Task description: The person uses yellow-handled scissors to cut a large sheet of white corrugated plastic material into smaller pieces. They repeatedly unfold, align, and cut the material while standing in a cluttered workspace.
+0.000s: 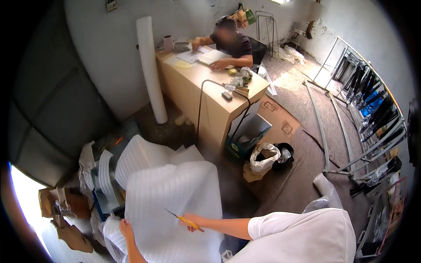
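A large white foam sheet (175, 193) spreads in front of me, ribbed and creased, draped over a pile of similar material. My left hand (126, 228) is closed at the sheet's left edge, fingers pinched on it. Over the middle of the sheet, my right hand (191, 222) grips a slim knife (181, 217) with a yellow handle. Its dark pointed blade is directed up and left, close to the foam; whether it touches cannot be made out.
Beyond the foam stands a pale wooden desk (188, 87), where another person (234, 44) sits over papers. A tall white roll (151, 70) leans beside it. A white sack (263, 158) stands right of the desk. Metal racks (372, 105) line the right wall; cardboard (70, 204) lies left.
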Action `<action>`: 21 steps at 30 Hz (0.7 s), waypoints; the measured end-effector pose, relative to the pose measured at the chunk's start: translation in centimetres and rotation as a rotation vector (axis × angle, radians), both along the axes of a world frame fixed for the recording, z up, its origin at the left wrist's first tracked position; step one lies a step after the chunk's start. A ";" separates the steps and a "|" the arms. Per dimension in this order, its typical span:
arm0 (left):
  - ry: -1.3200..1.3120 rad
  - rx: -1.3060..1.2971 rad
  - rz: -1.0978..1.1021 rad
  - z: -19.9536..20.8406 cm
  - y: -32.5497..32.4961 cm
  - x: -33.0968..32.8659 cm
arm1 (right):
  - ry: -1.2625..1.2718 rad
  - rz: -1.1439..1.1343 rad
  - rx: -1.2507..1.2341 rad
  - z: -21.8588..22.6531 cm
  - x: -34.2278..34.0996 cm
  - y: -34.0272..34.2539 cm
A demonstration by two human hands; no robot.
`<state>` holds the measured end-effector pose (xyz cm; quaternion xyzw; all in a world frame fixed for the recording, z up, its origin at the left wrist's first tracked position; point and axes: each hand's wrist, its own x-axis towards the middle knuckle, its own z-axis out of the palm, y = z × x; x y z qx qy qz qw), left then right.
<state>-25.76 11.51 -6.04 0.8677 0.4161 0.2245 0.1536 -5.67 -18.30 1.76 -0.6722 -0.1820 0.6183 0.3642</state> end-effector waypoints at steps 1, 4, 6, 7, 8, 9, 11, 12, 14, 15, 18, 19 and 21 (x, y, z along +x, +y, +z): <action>0.028 -0.142 0.015 0.7 -0.7 2.1 | 0.006 -0.011 -0.041 -1.7 -0.7 0.0; 0.019 -0.133 0.070 -1.1 0.8 0.7 | 0.151 0.016 0.025 -1.0 -1.2 1.2; 0.075 -0.186 0.051 -0.5 0.5 3.1 | 0.161 -0.028 -0.001 -1.5 -0.6 1.3; 0.108 -0.226 0.074 -0.6 0.8 3.1 | 0.157 -0.001 -0.040 -0.2 0.3 1.7; 0.098 -0.228 0.072 -0.3 0.9 3.4 | 0.143 0.010 -0.075 1.2 0.8 1.5; 0.098 -0.244 0.062 0.8 0.4 4.8 | 0.130 0.003 -0.107 0.5 0.7 0.6; 0.014 -0.166 0.045 0.2 0.9 4.2 | 0.065 0.009 -0.097 -1.3 1.8 1.9; -0.001 -0.098 0.009 -0.5 1.2 3.4 | 0.032 0.010 -0.105 -2.0 2.1 2.5; -0.028 0.039 -0.078 -1.4 1.0 1.8 | -0.037 -0.004 -0.119 -3.1 2.4 3.3; 0.011 -0.051 -0.053 -1.0 0.4 2.3 | -0.200 0.038 -0.039 -3.8 3.0 3.7; 0.145 -0.225 -0.030 1.2 -1.6 2.4 | -0.628 0.158 0.212 -3.9 3.8 5.7; 0.198 -0.228 -0.061 1.6 -2.3 1.7 | -0.734 0.189 0.293 -3.2 4.0 7.1; 0.255 -0.220 -0.117 2.4 -3.8 0.3 | -0.874 0.237 0.428 -2.1 3.8 9.9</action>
